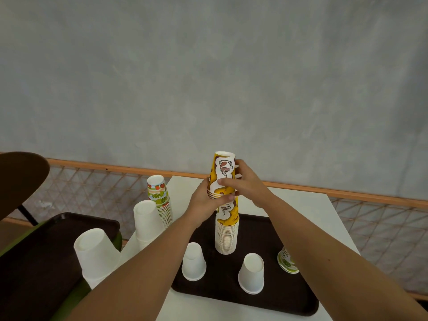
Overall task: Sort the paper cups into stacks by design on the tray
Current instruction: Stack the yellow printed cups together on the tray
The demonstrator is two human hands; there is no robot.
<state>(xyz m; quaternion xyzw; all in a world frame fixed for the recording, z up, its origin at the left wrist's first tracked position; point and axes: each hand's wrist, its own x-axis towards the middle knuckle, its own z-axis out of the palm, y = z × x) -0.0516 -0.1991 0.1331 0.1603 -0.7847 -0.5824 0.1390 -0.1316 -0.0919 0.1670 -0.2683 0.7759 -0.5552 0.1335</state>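
A tall stack of upturned yellow coffee-print cups (226, 232) stands on the dark brown tray (273, 295) on the white table. At its top, a short bundle of yellow cups (223, 174) is gripped by both hands. My left hand (205, 200) holds the bundle's lower rims and my right hand (245, 181) wraps its side. Two plain white cups (193, 261) (251, 273) stand upturned on the tray. A green-print cup (286, 260) shows at the tray's right, partly hidden by my right forearm.
Left of the tray stand a fruit-print cup stack (159, 198) and a white cup stack (147, 222). A second dark tray (41, 256) at the left carries a wide white cup stack (95, 253). An orange-framed mesh fence (347, 193) runs behind the white table (308, 205).
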